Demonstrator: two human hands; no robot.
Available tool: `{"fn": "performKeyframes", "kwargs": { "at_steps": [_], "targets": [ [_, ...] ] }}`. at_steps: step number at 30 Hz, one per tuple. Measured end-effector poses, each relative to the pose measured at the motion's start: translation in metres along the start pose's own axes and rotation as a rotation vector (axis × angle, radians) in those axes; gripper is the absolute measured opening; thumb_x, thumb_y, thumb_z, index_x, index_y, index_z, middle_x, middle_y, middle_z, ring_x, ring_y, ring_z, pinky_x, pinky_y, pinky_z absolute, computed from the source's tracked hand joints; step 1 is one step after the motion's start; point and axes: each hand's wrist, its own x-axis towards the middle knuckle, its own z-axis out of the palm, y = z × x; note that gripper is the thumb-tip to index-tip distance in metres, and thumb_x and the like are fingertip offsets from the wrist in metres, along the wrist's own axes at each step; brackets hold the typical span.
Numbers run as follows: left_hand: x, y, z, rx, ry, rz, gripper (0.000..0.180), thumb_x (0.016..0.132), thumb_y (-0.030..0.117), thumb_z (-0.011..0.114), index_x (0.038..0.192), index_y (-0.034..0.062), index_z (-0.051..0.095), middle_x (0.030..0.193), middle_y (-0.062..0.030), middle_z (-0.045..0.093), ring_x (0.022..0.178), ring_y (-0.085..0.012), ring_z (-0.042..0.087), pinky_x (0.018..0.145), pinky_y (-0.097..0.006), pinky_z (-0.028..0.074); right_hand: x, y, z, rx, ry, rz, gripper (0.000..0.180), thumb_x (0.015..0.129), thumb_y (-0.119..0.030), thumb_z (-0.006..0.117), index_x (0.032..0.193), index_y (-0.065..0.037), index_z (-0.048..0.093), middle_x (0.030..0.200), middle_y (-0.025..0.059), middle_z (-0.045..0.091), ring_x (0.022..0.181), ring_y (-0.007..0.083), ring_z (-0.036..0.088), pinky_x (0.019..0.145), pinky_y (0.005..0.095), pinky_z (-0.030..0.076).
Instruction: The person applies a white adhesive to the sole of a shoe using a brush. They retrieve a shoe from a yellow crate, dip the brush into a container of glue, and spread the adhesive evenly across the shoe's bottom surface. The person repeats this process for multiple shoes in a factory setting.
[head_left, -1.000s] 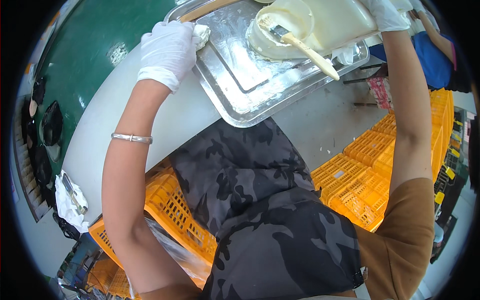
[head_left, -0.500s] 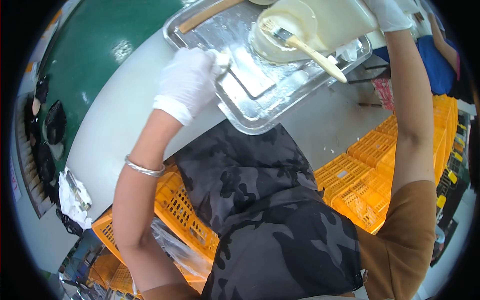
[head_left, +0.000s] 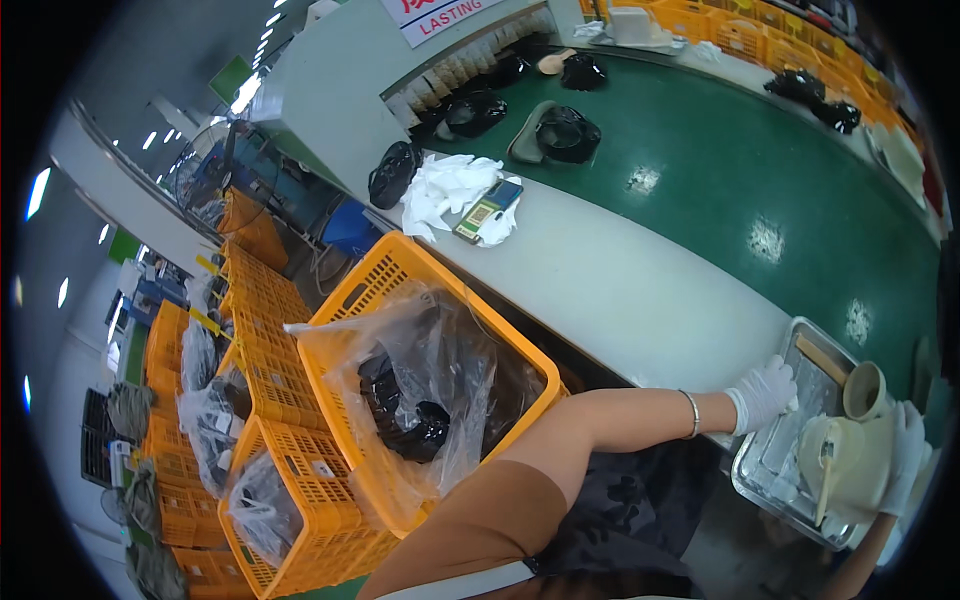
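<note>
A metal tray (head_left: 750, 478) sits at the near right end of the white worktop. At its left side, my gloved left hand (head_left: 765, 398) is closed on a small white wad, mostly hidden by the fingers. My gloved right hand (head_left: 905, 460) grips the far side of a cream plastic container (head_left: 868, 470) at the tray's right. A brush with a pale wooden handle (head_left: 825, 485) lies across the round, whitish mouth of this container. Behind it stands a beige cup (head_left: 866, 392). A flat wooden stick (head_left: 820, 358) rests along the tray's far edge.
Left of me, an orange crate (head_left: 330, 385) holds clear plastic and shiny black pieces, beside more stacked crates (head_left: 265, 330). A phone (head_left: 488, 210) lies on white cloth (head_left: 450, 185) on the worktop (head_left: 600, 260). Shoe parts (head_left: 568, 135) sit on the green belt (head_left: 690, 150).
My view has swung to the left, so the tray and both hands now appear at the lower right. The crates and shoe parts have come into view. Both hands stay at the tray.
</note>
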Motion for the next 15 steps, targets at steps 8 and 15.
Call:
{"fn": "performKeyframes", "kwargs": {
  "at_steps": [8, 15],
  "targets": [
    [0.034, 0.0, -0.003, 0.115, -0.126, 0.05, 0.018, 0.068, 0.014, 0.067, 0.083, 0.0037, 0.066, 0.091, -0.012, 0.059, 0.089, -0.0272, 0.054, 0.07, -0.038, 0.048, -0.018, -0.079, -0.052, -0.035, -0.197, 0.097, 0.02, 0.087, -0.024, 0.053, 0.09, -0.005, 0.059, 0.091, 0.0105, 0.064, 0.087, 0.0255, 0.06, 0.085, 0.0334, 0.042],
    [0.044, 0.01, -0.026, 0.165, -0.384, 0.003, 0.019, 0.073, 0.012, 0.065, 0.087, 0.0008, 0.07, 0.093, -0.0147, 0.065, 0.093, -0.0291, 0.058, 0.071, -0.037, 0.05, -0.015, -0.076, -0.048, 0.025, -0.233, 0.192, 0.014, 0.086, -0.017, 0.048, 0.089, -0.006, 0.056, 0.078, 0.0077, 0.057, 0.077, 0.0177, 0.054, 0.075, 0.0306, 0.043]
  ]
}}
